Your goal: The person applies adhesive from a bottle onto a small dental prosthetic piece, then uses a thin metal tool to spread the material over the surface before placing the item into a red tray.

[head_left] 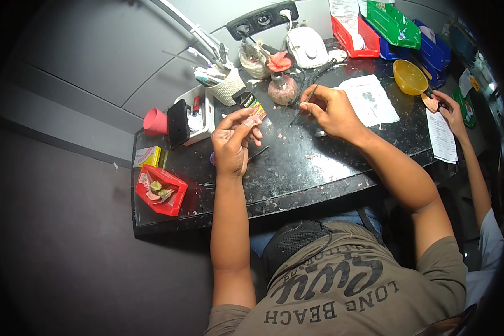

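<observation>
Near the tabletop's [199, 165] left front corner, a red bin [171, 206] holds small pinkish and greenish pieces. Farther right, the left hand [232, 141] is raised over the left half, its fingers closed on a small pink piece [255, 121]; so slight a fingertip pinch could let it slip, and a skidding tool could nick those fingertips. The left forearm runs almost straight in across the front edge. Toward the back edge stands a round glass vessel [283, 92], which a wide swing of the tool might knock. The right hand [340, 115] pinches a thin dark tool [295, 117] between thumb and forefinger, the forearm slanting in, elbow out beyond the front edge. By the right edge, a co-worker's hand [452, 113] grips an orange-pink piece [430, 103], well apart.
</observation>
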`<state>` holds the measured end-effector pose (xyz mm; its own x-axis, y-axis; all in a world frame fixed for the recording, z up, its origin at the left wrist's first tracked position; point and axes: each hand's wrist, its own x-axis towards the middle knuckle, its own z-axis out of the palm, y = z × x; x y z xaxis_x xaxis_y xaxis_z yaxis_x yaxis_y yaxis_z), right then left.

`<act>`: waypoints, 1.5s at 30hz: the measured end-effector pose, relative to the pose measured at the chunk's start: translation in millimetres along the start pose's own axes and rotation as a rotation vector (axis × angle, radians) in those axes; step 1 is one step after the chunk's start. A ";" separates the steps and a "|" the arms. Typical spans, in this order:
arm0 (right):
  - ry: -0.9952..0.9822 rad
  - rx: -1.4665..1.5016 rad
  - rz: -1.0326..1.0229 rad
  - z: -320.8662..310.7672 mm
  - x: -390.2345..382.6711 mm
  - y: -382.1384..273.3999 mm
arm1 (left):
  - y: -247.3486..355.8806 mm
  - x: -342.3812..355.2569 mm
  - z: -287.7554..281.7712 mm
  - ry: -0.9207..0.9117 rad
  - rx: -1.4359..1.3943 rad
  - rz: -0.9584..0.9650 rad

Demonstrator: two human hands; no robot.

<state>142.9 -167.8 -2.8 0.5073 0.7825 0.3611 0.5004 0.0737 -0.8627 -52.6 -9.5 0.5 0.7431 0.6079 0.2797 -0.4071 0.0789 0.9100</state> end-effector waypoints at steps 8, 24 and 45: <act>0.013 0.017 -0.006 1.2 0.0 -1.9 | -3.0 -0.2 -2.8 -0.001 0.017 -0.068; 0.161 0.424 -0.081 -12.0 2.5 -14.1 | -10.8 0.2 5.1 -0.019 0.176 0.033; 0.105 0.103 -0.541 -3.2 -15.1 -32.0 | -21.4 -6.7 18.7 0.046 0.525 0.179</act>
<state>121.5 -183.9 20.5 0.2674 0.5505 0.7908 0.6402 0.5119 -0.5728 -38.9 -30.1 -15.2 0.6582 0.6102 0.4409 -0.1966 -0.4259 0.8831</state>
